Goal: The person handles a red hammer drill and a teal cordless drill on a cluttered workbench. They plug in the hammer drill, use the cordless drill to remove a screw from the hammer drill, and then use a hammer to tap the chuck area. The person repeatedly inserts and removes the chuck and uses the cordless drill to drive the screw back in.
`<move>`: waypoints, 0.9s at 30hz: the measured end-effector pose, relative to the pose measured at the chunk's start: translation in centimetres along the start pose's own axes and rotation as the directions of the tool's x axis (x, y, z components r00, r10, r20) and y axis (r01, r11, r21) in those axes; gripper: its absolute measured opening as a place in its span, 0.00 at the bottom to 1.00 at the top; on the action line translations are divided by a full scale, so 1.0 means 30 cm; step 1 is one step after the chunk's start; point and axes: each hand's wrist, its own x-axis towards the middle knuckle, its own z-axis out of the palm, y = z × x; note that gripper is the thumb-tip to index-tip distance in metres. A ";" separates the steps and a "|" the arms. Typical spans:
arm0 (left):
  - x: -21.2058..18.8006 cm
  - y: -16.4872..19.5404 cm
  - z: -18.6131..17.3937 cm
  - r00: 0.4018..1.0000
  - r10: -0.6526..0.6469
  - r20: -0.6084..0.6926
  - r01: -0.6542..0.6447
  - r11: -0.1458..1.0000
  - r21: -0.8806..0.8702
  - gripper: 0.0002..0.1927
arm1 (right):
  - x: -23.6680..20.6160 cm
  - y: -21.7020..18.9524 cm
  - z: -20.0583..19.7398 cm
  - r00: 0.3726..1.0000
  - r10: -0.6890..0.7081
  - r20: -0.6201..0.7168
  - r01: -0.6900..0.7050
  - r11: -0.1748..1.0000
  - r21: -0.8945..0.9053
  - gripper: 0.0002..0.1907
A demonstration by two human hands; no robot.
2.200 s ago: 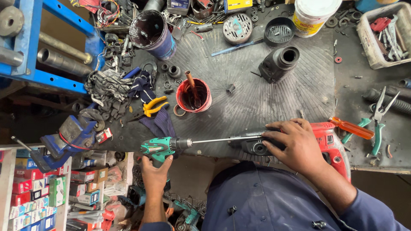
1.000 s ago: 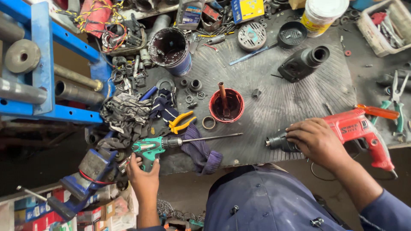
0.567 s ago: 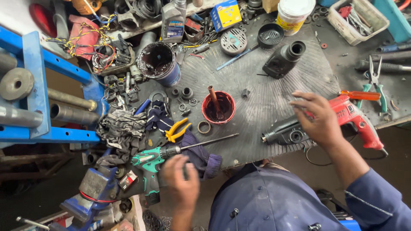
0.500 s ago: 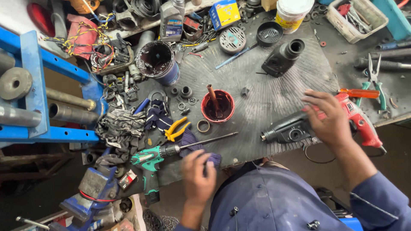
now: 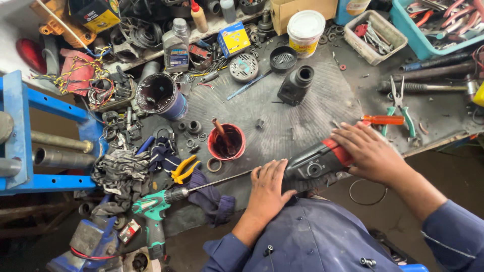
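Left hand [image 5: 269, 189] moved off green drill [image 5: 154, 211] onto red rotary hammer [image 5: 320, 160], flat, right hand [image 5: 370, 151] gripping it, white tub [image 5: 305, 31] behind

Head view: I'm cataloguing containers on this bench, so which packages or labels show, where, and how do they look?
White plastic tub: top centre, round, white lid, yellow-banded label.
Small blue box: left of the tub, squarish, blue and yellow.
Clear bottle: upper left, grey cap, blue label.
Yellow-black box: top left corner.
Cardboard box: top edge, brown.
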 end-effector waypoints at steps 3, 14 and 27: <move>0.062 0.029 0.045 0.997 -0.068 -0.042 0.068 0.998 -0.011 0.40 | 0.035 0.059 -0.007 0.996 -0.087 -0.017 0.089 0.991 0.103 0.52; 0.157 0.220 0.017 0.955 -0.144 -0.258 0.046 0.934 -0.353 0.43 | 0.066 0.358 0.066 0.974 -0.222 0.043 0.154 0.789 0.595 0.52; 0.405 0.501 0.003 0.899 -0.126 -0.419 -0.200 0.732 -0.651 0.36 | 0.211 0.436 0.143 0.541 -0.581 0.609 -0.393 0.466 0.793 0.52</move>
